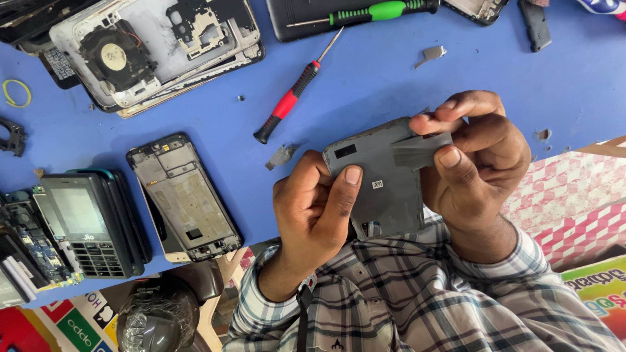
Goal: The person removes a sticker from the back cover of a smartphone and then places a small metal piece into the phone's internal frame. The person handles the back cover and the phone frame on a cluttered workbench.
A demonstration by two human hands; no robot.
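Your left hand (313,208) grips the flat grey rectangular phone panel (378,179) from its left, while your right hand (479,156) pinches a thin grey film strip (417,151) at the panel's upper right edge.

phone panel (378,179): dark grey, flat, rounded corners, small black rectangle and small white sticker on its face | pose: held up above the blue table, tilted, face toward the camera | grey strip (420,151): thin, partly see-through, lay across the panel's upper right corner, one end lifted off
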